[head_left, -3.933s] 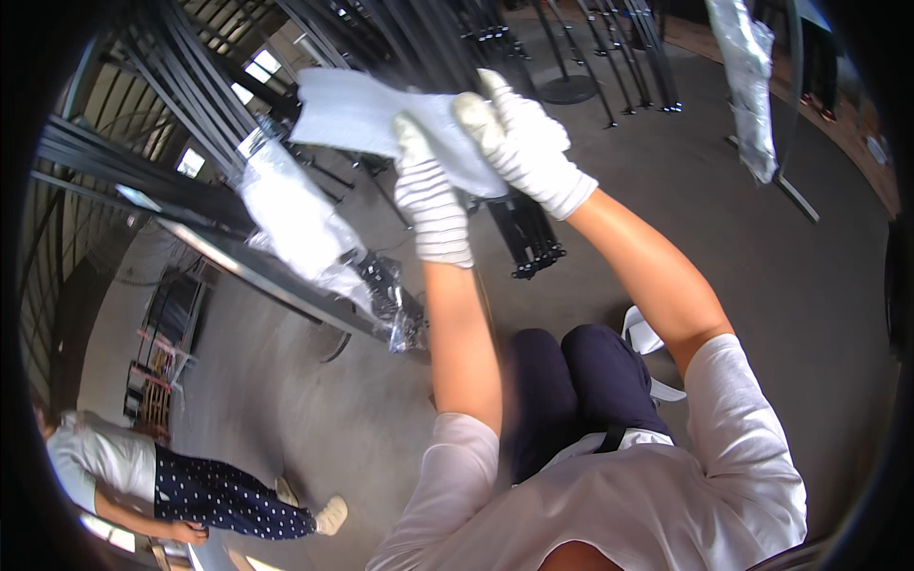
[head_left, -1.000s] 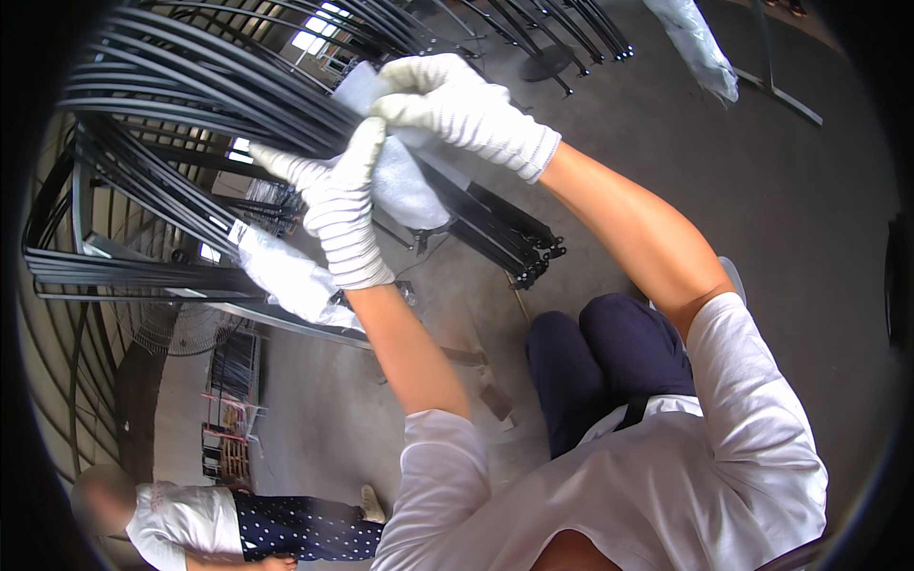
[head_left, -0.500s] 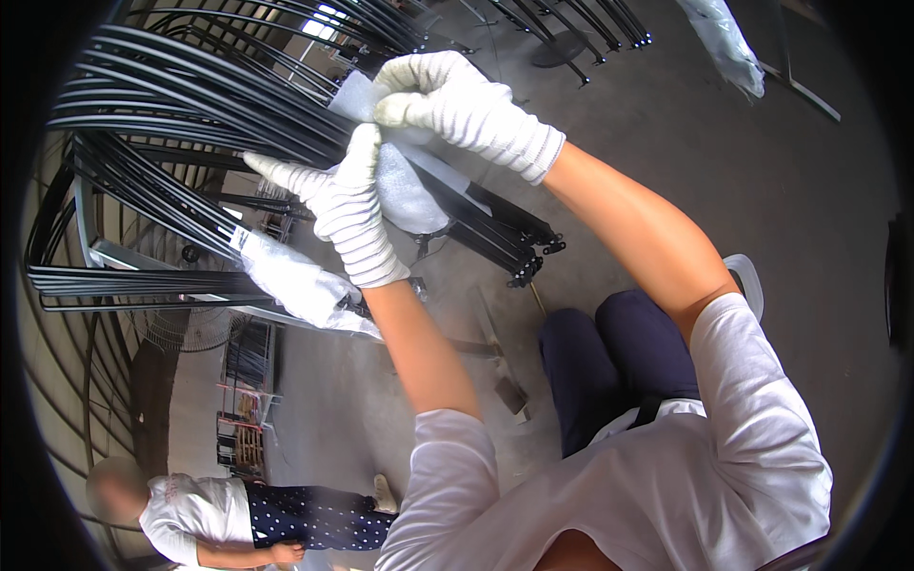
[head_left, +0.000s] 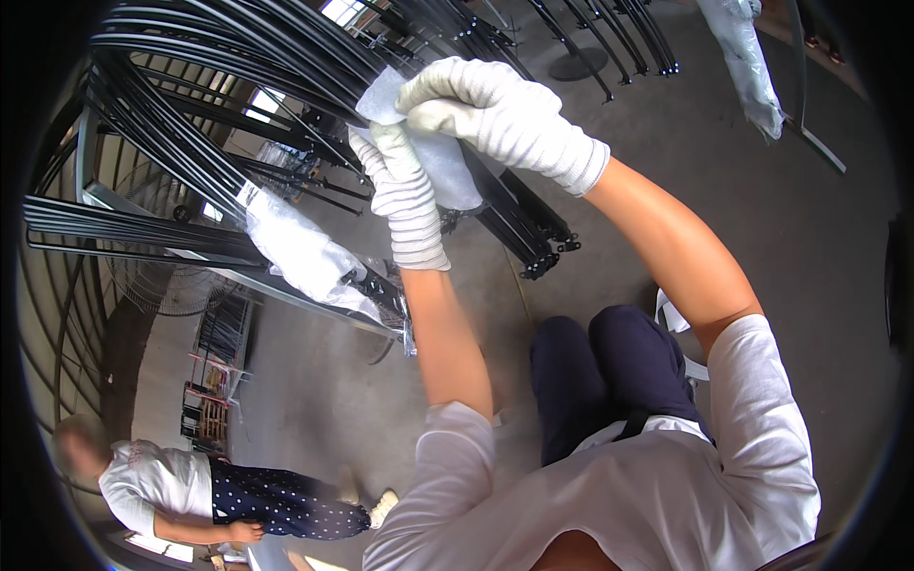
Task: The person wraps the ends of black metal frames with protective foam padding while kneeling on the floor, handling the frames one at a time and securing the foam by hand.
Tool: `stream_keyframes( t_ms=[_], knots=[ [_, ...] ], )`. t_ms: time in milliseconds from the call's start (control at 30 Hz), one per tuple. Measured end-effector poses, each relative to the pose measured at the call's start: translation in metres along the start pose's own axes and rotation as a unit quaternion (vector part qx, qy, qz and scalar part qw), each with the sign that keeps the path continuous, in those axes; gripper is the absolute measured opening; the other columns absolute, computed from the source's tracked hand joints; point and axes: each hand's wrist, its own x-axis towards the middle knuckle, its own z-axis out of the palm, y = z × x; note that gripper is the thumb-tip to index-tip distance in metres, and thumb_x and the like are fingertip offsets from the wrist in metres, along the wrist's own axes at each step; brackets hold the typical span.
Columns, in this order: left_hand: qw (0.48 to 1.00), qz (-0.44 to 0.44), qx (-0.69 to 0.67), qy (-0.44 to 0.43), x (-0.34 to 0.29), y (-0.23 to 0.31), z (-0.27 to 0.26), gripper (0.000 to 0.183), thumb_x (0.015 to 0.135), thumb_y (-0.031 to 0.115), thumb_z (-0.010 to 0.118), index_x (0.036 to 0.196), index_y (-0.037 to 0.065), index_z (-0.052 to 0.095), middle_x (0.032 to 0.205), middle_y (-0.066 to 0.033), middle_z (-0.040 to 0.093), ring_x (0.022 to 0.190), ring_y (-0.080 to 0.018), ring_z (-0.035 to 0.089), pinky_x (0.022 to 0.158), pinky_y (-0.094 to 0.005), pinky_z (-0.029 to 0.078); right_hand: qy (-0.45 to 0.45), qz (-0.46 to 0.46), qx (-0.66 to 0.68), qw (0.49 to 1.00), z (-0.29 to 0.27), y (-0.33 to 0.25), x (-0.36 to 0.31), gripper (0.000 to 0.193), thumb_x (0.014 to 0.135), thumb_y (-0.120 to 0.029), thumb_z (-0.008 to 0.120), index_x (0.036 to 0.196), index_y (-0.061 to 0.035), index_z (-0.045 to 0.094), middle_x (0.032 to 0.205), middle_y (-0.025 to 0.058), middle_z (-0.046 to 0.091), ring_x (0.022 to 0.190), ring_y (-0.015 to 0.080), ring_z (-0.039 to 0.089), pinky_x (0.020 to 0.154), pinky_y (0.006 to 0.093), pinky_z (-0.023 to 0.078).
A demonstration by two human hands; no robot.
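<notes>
A bundle of black metal tubes [head_left: 276,57] slants from the upper left down to the middle, its bracketed ends [head_left: 543,262] pointing toward my knees. Round its middle is a translucent white foam sheet [head_left: 446,176]. My left hand [head_left: 395,186], in a striped white knit glove, is closed against the sheet's near side, with its fingers pressed together. From the other side my right hand [head_left: 495,109], gloved alike, pinches the sheet's upper edge. The two hands' fingertips nearly meet; the bit of sheet between them is partly hidden.
To the left, another tube bundle in white plastic wrap [head_left: 295,252] rests on a metal rack [head_left: 105,195]. More black tubes [head_left: 619,43] stand at the far side, near a wrapped piece [head_left: 747,71]. A person [head_left: 162,485] stands at lower left; a fan [head_left: 152,238] is behind the rack.
My left hand's fingers, spread along the tubes before, have come together on the foam sheet. My right hand stays on the sheet's edge. The whole view has shifted a little.
</notes>
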Motion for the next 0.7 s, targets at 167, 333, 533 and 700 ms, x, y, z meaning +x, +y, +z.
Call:
stream_keyframes(
  t_ms=[167,333,533,700],
  knots=[
    [0.971,-0.116,-0.197,-0.075,-0.001,0.016,-0.002,0.074,0.083,0.044,0.053,0.134,-0.001,0.021,0.126,-0.0156,0.041,0.113,-0.0226,0.042,0.096,-0.0322,0.033,0.03,-0.147,-0.343,0.927,0.017,0.002,-0.03,0.027,0.081,-0.013,0.056,0.107,-0.0038,0.053,0.1,0.0105,0.052,0.09,0.0281,0.052,0.076,0.0344,0.046],
    [0.979,-0.099,-0.148,-0.099,-0.005,0.03,0.003,0.105,0.066,0.029,0.076,0.138,-0.003,0.007,0.133,-0.0166,0.031,0.118,-0.0225,0.035,0.1,-0.0311,0.029,0.033,-0.15,-0.457,0.876,0.042,0.01,-0.057,0.049,0.073,-0.01,0.053,0.12,0.0035,0.044,0.119,0.0188,0.043,0.111,0.0337,0.043,0.094,0.0375,0.037],
    [0.959,-0.098,-0.238,-0.115,-0.002,0.04,0.004,0.074,0.062,0.018,0.078,0.123,0.002,0.04,0.107,-0.011,0.053,0.093,-0.0199,0.052,0.081,-0.0328,0.044,0.018,-0.098,-0.337,0.936,0.032,-0.002,-0.067,0.048,0.076,-0.009,0.055,0.122,0.0003,0.044,0.124,0.0188,0.043,0.115,0.0306,0.043,0.096,0.0377,0.037],
    [0.968,-0.098,-0.195,-0.12,-0.004,0.03,0.0,0.053,0.07,0.006,0.071,0.114,-0.003,0.042,0.091,-0.011,0.058,0.072,-0.0147,0.059,0.063,-0.0253,0.051,0.138,0.018,-0.101,0.985,0.007,0.0,-0.07,0.049,0.08,-0.014,0.059,0.125,-0.0023,0.044,0.121,0.0134,0.05,0.111,0.024,0.048,0.095,0.0315,0.037]
  ],
)
